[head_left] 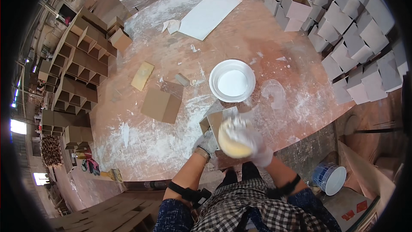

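Observation:
My left hand (208, 143), in a whitened glove, grips the near left edge of an open brown board box (216, 125). That box stands at the near side of the table, with white on part of its far side. My gloved right hand (258, 147) is closed around a yellow sponge (235, 147), held over the right part of the box. White paint covers the sponge's far end, which is smeared by motion. Just beyond the box is a white round basin (232, 80) with white paint in it. Left of the box lies another brown box (162, 105).
On the table (171, 159) lie a yellowish block (142, 76), a small grey block (182, 79) and a white sheet (210, 16). Brown boxes (81, 60) stack up at left, whitened boxes (343, 21) at right. A bucket (329, 178) stands below the table's right edge.

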`<state>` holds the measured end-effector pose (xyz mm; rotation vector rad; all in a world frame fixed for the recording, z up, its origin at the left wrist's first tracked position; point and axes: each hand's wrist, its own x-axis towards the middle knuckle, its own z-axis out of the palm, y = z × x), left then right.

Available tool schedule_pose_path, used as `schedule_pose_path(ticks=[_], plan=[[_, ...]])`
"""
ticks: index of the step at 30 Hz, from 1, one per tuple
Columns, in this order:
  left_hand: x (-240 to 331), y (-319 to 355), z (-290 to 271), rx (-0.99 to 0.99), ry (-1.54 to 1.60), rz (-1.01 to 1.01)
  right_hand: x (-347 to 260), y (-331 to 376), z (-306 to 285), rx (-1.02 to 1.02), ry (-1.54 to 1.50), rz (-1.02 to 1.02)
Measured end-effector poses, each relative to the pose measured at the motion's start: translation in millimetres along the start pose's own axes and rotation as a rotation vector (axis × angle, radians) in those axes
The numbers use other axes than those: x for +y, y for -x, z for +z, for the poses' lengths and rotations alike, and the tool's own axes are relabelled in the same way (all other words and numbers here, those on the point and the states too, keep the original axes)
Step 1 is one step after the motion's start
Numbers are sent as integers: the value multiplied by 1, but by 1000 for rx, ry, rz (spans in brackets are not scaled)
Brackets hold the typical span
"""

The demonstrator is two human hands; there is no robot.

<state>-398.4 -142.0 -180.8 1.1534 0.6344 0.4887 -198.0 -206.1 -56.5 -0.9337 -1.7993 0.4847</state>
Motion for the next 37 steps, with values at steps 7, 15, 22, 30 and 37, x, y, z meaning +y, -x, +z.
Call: schedule_pose_path(ticks=[7,15,22,30,37], plan=[[84,-11,38,6,-306,-235,7,-33,-9,140,-243,142],[-86,9,-23,159,-499,-141,-26,-4,4,-137,-32,-88],[71,-16,46,-41,-1059,-183,4,-62,1,58,-456,457],[13,-6,28,270,415,-255,12,31,-9,53,-524,472],[6,-19,21,170,-1074,31,15,-22,-29,232,-788,1060]])
